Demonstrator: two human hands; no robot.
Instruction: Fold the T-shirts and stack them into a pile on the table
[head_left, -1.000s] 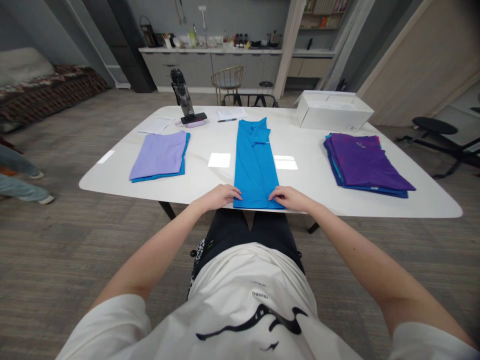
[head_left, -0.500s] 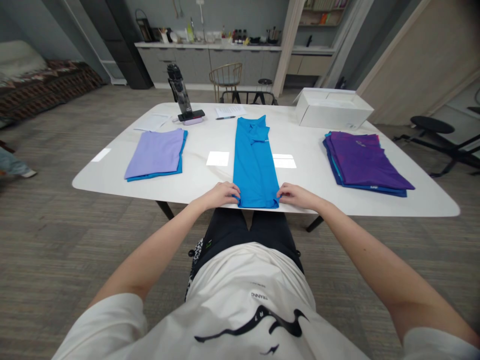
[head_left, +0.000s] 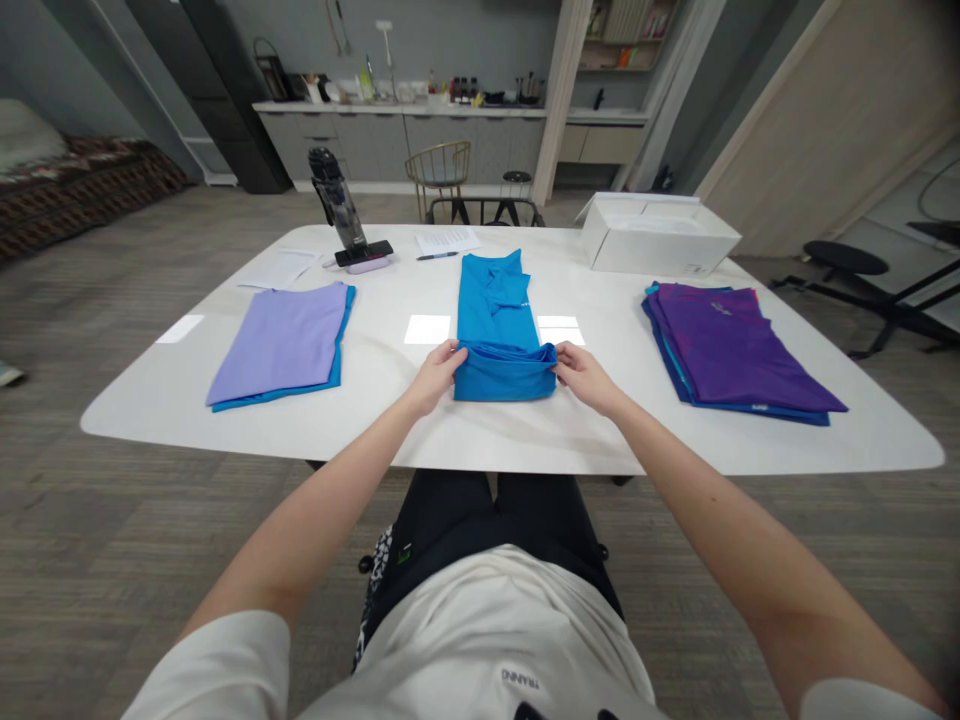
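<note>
A blue shirt [head_left: 495, 310], folded into a long narrow strip, lies on the white table [head_left: 390, 400] straight in front of me. Its near end is turned up and over, making a raised fold. My left hand [head_left: 437, 377] pinches the left corner of that turned edge. At the opposite corner my right hand [head_left: 585, 376] pinches the same edge between thumb and fingers. The collar end and a sleeve lie flat toward the far side.
Left on the table is a folded lilac garment [head_left: 277, 340] over a blue one. A purple garment [head_left: 742, 345] tops a folded pile at right. Behind stand a white box [head_left: 656, 235], a black handheld vacuum [head_left: 345, 210], a pen [head_left: 437, 256] and paper sheets [head_left: 277, 268].
Both hands have lifted the shirt's near edge and carried it away from me, folding it over the rest. The camera view has shifted slightly.
</note>
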